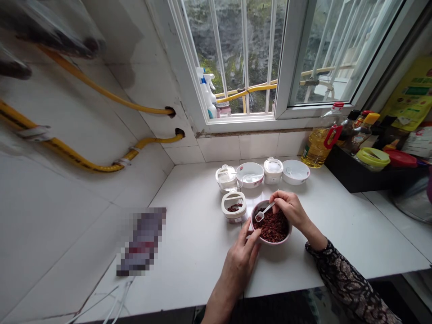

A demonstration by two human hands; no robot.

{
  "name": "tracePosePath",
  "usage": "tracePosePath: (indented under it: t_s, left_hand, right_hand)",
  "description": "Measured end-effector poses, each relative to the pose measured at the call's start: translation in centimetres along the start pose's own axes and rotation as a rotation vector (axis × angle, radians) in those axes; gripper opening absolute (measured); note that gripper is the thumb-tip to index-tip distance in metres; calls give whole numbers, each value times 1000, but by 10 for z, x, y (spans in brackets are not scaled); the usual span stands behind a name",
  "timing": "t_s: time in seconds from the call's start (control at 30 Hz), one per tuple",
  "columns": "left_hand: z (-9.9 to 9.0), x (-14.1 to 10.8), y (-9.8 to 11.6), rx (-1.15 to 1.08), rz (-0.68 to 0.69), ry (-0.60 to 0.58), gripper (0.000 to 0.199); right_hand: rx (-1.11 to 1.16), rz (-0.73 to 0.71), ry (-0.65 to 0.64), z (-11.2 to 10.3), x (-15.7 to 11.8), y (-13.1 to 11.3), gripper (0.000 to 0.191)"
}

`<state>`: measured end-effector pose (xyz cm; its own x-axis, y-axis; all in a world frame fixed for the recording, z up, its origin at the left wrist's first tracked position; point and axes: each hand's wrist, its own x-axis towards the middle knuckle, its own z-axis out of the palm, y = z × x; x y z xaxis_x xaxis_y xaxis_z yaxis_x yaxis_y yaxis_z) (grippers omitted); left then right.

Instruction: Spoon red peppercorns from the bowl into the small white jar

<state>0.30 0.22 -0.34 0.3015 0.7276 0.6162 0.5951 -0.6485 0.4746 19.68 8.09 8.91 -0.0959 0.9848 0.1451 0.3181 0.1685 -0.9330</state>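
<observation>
My right hand (289,208) pinches the handle of a small white spoon (265,212), with its scoop over the left side of a bowl (277,243). The bowl is pale with a pinkish rim and holds dark red, peppercorn-like grains (274,227). A few grains appear to be in the scoop. My left hand (241,254) grips the bowl's left edge, thumb and fingers at the rim. Just left of the bowl stands a clear seasoning jar (234,215) with a cream lid frame and similar red grains inside.
Behind are two white bowls (250,182) (296,181) and two more lidded jars (226,183) (273,176). An oil bottle (316,146) and a black rack (344,168) of bottles stand at the right. A blurred-out object (143,243) lies by the left wall, near white cables (124,297).
</observation>
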Motion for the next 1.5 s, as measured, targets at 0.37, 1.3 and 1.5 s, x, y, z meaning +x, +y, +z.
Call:
tracePosePath:
  t_s: [0.37, 1.3, 1.5]
  left_hand:
    - [1, -1, -2, 4, 10, 5, 34]
    - [-8, 5, 2, 46, 47, -18, 35]
    - [-6, 6, 1, 57, 57, -7, 37]
  right_hand:
    - [-211, -161, 76, 0, 0, -4, 21]
    - [204, 32, 37, 1, 5, -7, 18]
    - [-58, -326, 13, 26, -3, -26, 18]
